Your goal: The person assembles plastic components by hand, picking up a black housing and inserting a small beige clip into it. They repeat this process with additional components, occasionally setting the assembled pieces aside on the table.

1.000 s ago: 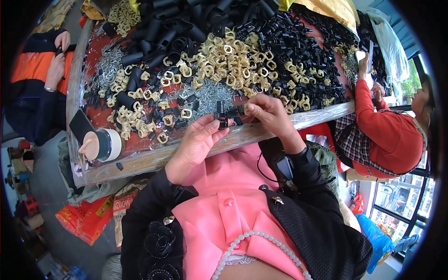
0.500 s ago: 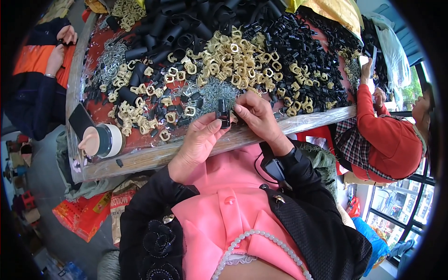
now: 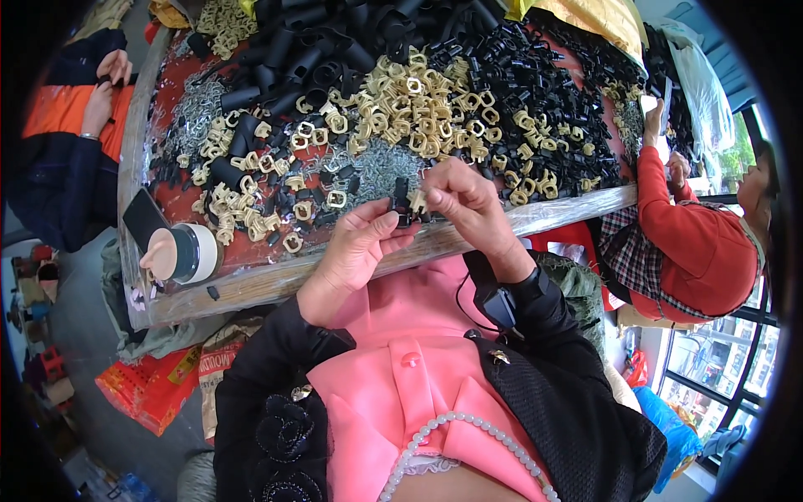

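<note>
My left hand point(image 3: 355, 255) is closed, its thumb and fingers pinching a small black plastic part point(image 3: 402, 203) upright over the front edge of the table. From the right, my right hand point(image 3: 468, 209) grips a beige open-sided plastic clip point(image 3: 416, 201) between thumb and forefinger. The clip is right against the black part; whether it is seated in it I cannot tell. Just beyond my hands lies a heap of small silver metal pieces point(image 3: 383, 171). Behind that rises a pile of beige clips point(image 3: 410, 109) like the one I hold.
Black tubes point(image 3: 293, 63) and small black parts point(image 3: 535, 79) cover the far table. At its near left stand a round white-and-dark container point(image 3: 201, 251) and a dark flat panel point(image 3: 146, 219). A wooden rim point(image 3: 259, 290) edges the table. One person sits left, another in red right.
My right hand has turned slightly, and the beige clip now shows between its fingers beside the black part. My left hand holds nearly the same place.
</note>
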`<state>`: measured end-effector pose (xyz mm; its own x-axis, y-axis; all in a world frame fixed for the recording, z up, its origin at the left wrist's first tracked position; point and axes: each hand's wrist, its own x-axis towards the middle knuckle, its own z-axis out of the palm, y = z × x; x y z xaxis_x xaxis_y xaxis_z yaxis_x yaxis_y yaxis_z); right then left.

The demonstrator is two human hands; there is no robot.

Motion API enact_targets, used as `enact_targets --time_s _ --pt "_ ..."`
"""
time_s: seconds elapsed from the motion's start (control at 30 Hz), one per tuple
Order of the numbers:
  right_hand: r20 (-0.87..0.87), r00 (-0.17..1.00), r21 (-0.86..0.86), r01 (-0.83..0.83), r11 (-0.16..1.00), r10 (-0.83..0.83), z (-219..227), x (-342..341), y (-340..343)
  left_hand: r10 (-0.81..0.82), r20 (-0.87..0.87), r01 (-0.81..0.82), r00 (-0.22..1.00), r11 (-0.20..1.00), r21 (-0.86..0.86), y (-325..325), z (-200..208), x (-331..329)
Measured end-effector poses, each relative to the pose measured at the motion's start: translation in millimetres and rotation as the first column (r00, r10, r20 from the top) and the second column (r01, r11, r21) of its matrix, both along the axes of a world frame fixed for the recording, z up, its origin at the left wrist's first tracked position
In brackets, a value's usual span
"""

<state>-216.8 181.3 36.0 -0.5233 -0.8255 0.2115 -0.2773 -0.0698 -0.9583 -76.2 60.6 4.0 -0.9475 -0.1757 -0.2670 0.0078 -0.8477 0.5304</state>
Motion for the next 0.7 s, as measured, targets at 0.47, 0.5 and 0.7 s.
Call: enact_targets --time_s 0.47,0.5,0.7 --pt "-0.304 0.953 0.077 0.035 0.996 -0.010 7.0 14.0 -2.3 -0.027 0.016 0.027 1.000 0.999 0.022 -1.4 -3.2 -1.0" --pt "-0.302 0.953 0.079 0.037 0.996 -0.011 4.7 14.8 -2.2 -0.027 0.020 0.026 0.999 0.999 0.018 -1.6 -2.9 -0.7" --pt "0.181 0.983 0.060 -0.030 0.998 0.019 -3.7 18.9 -1.0 -0.037 0.063 0.037 0.997 0.999 0.001 -0.8 0.1 -2.2"
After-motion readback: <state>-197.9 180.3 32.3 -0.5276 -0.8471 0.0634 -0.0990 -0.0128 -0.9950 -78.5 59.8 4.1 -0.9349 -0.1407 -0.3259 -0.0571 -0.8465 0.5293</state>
